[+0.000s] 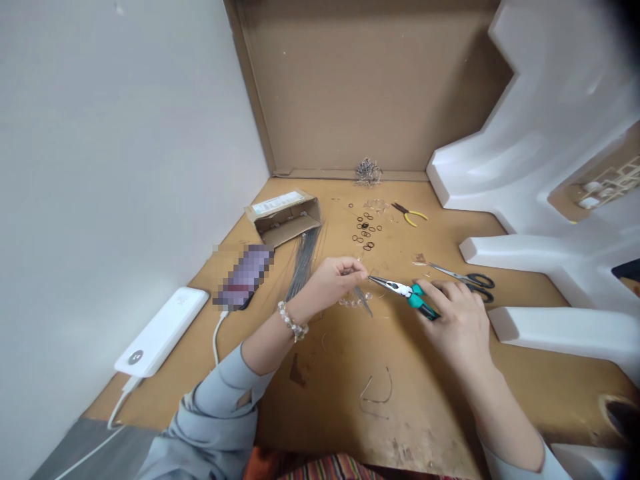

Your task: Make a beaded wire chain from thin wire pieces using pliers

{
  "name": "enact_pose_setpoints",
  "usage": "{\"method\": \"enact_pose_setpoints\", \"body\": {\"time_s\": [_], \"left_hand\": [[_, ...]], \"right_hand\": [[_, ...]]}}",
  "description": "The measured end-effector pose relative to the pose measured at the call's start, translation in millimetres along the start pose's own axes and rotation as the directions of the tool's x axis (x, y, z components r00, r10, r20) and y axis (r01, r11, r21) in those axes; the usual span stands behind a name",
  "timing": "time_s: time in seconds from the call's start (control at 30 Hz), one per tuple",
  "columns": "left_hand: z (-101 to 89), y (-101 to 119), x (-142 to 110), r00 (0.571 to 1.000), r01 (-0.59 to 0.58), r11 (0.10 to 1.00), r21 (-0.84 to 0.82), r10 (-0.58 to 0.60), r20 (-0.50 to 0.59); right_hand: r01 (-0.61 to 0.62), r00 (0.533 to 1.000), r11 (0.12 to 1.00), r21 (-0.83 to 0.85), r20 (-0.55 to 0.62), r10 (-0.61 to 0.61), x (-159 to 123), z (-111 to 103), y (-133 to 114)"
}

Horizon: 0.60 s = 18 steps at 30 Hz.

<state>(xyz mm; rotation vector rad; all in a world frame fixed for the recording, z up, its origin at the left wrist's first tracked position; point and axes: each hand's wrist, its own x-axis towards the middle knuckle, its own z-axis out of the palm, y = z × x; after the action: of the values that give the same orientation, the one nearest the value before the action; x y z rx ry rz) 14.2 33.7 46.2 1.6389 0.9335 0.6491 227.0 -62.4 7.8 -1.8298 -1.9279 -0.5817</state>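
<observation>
My right hand (457,320) grips the teal and black handles of long-nose pliers (397,287), whose jaws point left. The tips of the pliers meet the pinched fingertips of my left hand (340,277). What those fingers hold is too small to make out. Just below my left hand lie clear beads (353,303) and a thin grey pointed piece. A bundle of grey wires (303,267) runs beneath my left hand and wrist. On that wrist sits a beaded bracelet (293,323).
Small dark rings (366,233) lie mid-table, with yellow-handled pliers (410,213), scissors (467,279) and tangled metal bits (369,172) around them. Leftward are an open cardboard box (287,217), a phone (245,277) and a white power bank (163,333). White foam (515,253) borders the right.
</observation>
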Motion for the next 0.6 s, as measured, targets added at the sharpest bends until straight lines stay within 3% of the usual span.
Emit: {"method": "enact_pose_setpoints", "body": {"time_s": [0.3,0.47,0.6], "left_hand": [[4.5,-8.2,1.7,0.994,-0.107,0.994,0.019,0.107,-0.015],[5.3,-7.7,1.9,0.992,-0.124,0.992,0.04,0.125,-0.023],[3.9,-7.6,3.6,0.992,-0.12,0.993,0.013,0.12,-0.028]], "right_hand": [[-0.028,1.0,0.998,0.056,0.013,0.028,-4.9,1.1,2.1],[-0.103,0.993,0.992,0.077,0.063,0.098,-4.7,2.9,-0.4],[-0.192,0.975,0.948,0.252,0.163,0.154,-3.5,9.8,1.4]]}}
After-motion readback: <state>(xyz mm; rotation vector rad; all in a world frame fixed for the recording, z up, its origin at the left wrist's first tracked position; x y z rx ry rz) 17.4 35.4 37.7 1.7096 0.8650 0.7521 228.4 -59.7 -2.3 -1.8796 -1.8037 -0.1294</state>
